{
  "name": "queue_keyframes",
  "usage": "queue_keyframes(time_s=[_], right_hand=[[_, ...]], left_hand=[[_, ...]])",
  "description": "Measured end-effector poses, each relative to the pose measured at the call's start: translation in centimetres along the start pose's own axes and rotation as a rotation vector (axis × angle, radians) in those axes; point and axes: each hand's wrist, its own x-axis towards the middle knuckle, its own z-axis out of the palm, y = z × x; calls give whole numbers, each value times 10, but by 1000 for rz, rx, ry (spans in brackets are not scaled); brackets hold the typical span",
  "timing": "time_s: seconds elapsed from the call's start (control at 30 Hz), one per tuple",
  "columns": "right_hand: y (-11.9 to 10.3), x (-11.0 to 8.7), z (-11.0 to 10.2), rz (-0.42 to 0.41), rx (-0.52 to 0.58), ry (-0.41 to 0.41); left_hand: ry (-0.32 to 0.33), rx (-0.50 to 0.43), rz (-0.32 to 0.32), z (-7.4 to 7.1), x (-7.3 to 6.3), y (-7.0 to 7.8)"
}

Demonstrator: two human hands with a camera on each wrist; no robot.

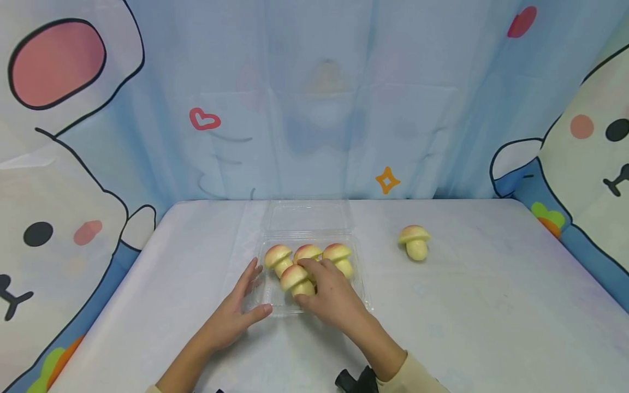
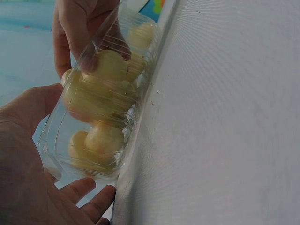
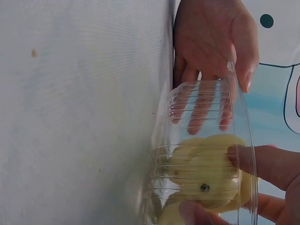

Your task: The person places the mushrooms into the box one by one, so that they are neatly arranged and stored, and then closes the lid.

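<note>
White cloth (image 1: 491,316) covers the table and reaches back to a blue printed curtain (image 1: 314,142). Nearest the camera, a pale sleeve (image 1: 411,376) ends short of the right wrist, beside a black fitting (image 1: 355,381) only partly in frame. Left hand (image 1: 231,319) stands at the left wall of the clear clamshell box (image 1: 277,300), fingers extended, thumb spread, gripping nothing; firm contact with the plastic cannot be confirmed. Right hand (image 1: 338,295) reaches over the box and pinches the front mushroom (image 1: 294,276) between thumb and fingers; that piece is inside the box, tilted, its cap toward the far left. Assessed step: seating this piece among its neighbours. Recommended handling: keep the pinch light, lower the stem to the floor of the box before releasing, and open the fingers sideways so as not to drag the cap. The left palm could usefully steady the wall, since thin plastic is judged likely to skid or flex. Close behind, a left mushroom (image 1: 278,254), a middle mushroom (image 1: 306,252) and a right mushroom (image 1: 338,254) form a row; pressing into them risks displacing it. Outside the box, well to its right, one separate mushroom (image 1: 415,243) rests on the cloth. Beyond the row, the lid (image 1: 308,215) lies open.
</note>
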Motion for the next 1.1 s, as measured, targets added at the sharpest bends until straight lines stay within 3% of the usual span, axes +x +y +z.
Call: queue_keyframes(time_s=[0.3,0.77,1.1], right_hand=[[-1,0,0,7,54,-52],[0,1,0,-25,-33,-115],[-2,-2,-8,1,9,-107]], left_hand=[[-1,1,-3,0,-1,1],[3,-2,-10,0,-1,2],[1,-12,-16,0,0,3]])
